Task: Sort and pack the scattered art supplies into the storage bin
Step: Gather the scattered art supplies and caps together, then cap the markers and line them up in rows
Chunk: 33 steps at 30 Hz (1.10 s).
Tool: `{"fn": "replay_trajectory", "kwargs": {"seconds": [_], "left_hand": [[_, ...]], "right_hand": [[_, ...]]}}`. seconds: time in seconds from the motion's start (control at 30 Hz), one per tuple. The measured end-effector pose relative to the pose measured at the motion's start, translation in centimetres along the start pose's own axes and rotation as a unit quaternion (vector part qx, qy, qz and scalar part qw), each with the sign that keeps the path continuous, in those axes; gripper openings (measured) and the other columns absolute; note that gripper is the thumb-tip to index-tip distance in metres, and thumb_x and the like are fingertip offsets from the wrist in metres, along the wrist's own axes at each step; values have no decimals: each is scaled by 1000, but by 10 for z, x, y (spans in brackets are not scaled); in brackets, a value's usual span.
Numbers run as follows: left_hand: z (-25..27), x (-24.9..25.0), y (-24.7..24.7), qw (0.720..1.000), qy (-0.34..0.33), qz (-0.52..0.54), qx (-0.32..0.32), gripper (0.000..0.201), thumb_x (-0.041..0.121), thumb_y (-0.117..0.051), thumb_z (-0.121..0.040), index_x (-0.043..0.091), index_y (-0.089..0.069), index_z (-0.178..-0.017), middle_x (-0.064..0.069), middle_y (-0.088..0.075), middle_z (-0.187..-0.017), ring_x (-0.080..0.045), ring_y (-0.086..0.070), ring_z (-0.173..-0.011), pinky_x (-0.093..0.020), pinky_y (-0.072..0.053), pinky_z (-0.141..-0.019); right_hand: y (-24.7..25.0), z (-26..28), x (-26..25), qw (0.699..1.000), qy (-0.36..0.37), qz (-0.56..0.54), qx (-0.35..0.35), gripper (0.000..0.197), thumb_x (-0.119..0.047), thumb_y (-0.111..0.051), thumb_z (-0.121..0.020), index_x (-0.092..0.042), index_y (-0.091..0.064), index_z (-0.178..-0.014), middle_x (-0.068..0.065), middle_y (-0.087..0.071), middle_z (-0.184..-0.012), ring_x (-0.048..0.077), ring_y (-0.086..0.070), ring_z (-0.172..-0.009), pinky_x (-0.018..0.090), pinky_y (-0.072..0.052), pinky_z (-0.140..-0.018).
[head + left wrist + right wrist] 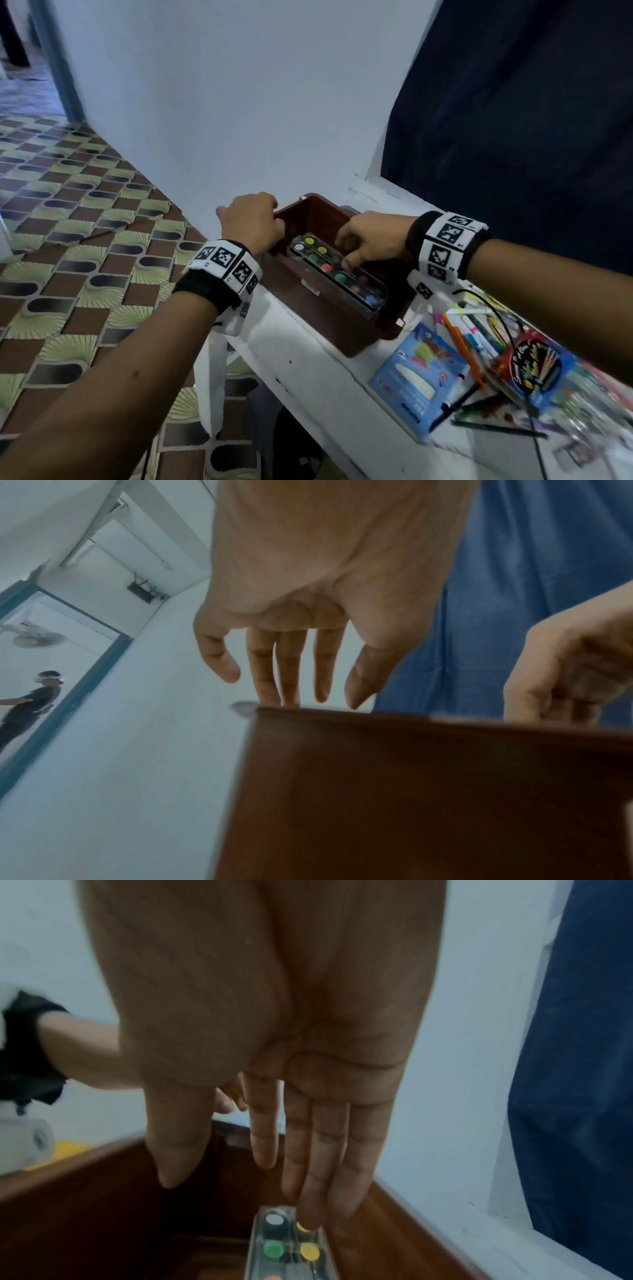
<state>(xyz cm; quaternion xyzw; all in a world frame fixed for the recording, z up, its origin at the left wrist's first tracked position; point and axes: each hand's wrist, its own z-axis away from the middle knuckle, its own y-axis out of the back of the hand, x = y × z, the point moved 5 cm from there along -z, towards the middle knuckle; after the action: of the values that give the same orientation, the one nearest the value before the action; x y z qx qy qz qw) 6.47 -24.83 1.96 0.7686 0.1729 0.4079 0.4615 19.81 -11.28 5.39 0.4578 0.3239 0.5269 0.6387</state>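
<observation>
White table [308,346], glossy brown bin [305,301], clear oblong paint case [337,270], both hands released.

glossy brown plastic bin [310,303], clear plastic paint case [337,270]

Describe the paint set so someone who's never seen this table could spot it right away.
Find the brown storage bin at the white table's left end. The paint set lies inside it, under the right hand: a long clear case with two rows of coloured paint dots, unlike the loose pens outside.
</observation>
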Motion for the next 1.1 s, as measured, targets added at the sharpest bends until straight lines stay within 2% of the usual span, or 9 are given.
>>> {"fn": "replay_trajectory", "kwargs": {"seconds": [0.17,0.33,0.5,0.6,0.73,0.8,0.9,0.97,1.1], "left_hand": [[28,83,4,994,-95,59,-11,22,26,-60,-84,22,-71,-103,-1,-71,-102,-28,-62,-102,-43,-44,-95],[81,182,-17,972,-205,99,-57,17,21,-61,-86,16,-75,-95,-4,-72,-94,-25,-64,-94,-28,-46,-77],[148,272,-58,939,-290,117,-141,12,18,-61,-85,15,-73,-81,-2,-70,-81,-24,-66,-83,-29,-47,-68],[194,318,-92,919,-326,113,-194,14,16,-60,-85,17,-72,-78,-1,-72,-82,-22,-67,-81,-31,-51,-69],[258,365,-143,884,-359,99,-283,17,11,-58,-83,12,-73,-77,-5,-73,-84,-22,-67,-81,-35,-56,-72],[288,385,-166,862,-387,79,-318,18,14,-59,-85,9,-75,-78,-9,-72,-81,-24,-66,-78,-36,-56,-69],[323,406,-198,843,-408,12,-350,21,16,-57,-87,9,-67,-70,-11,-66,-73,-26,-62,-71,-31,-44,-58],[337,415,-214,842,-406,-16,-354,20,18,-57,-87,14,-62,-68,-8,-66,-75,-24,-60,-70,-29,-42,-59],[350,438,-237,837,-407,-12,-366,16,23,-61,-86,15,-75,-87,-5,-72,-93,-23,-66,-85,-33,-54,-78]], "right_hand": [[-6,86,29,998,-14,-48,36,49,-48,-68,-85,-24,-59,-127,-9,-69,-109,12,-63,-96,33,-52,-89],[-49,189,79,991,-83,-87,59,41,-45,-65,-88,-25,-62,-123,-9,-68,-110,10,-61,-88,31,-51,-84],[-117,303,131,967,-176,-163,83,30,-44,-65,-89,-26,-64,-113,-11,-69,-102,7,-60,-83,27,-47,-75],[-166,372,153,946,-235,-200,98,26,-36,-65,-89,-22,-67,-110,-7,-69,-103,10,-62,-86,31,-51,-80],[-242,456,182,910,-321,-245,94,35,-47,-69,-83,-26,-66,-110,-16,-66,-93,4,-59,-84,31,-48,-85],[-274,491,190,899,-351,-249,83,15,-44,-68,-84,-31,-64,-90,-15,-61,-81,7,-54,-77,29,-43,-77],[-318,528,197,877,-393,-265,79,34,-31,-68,-87,-15,-49,-63,3,-46,-66,20,-44,-66,35,-34,-66],[-342,545,204,857,-424,-281,80,32,-33,-68,-87,-3,-61,-77,8,-53,-78,24,-50,-75,34,-36,-69],[-365,557,218,832,-439,-323,100,39,-38,-72,-84,-12,-68,-113,1,-62,-116,18,-57,-108,30,-45,-95]]}}
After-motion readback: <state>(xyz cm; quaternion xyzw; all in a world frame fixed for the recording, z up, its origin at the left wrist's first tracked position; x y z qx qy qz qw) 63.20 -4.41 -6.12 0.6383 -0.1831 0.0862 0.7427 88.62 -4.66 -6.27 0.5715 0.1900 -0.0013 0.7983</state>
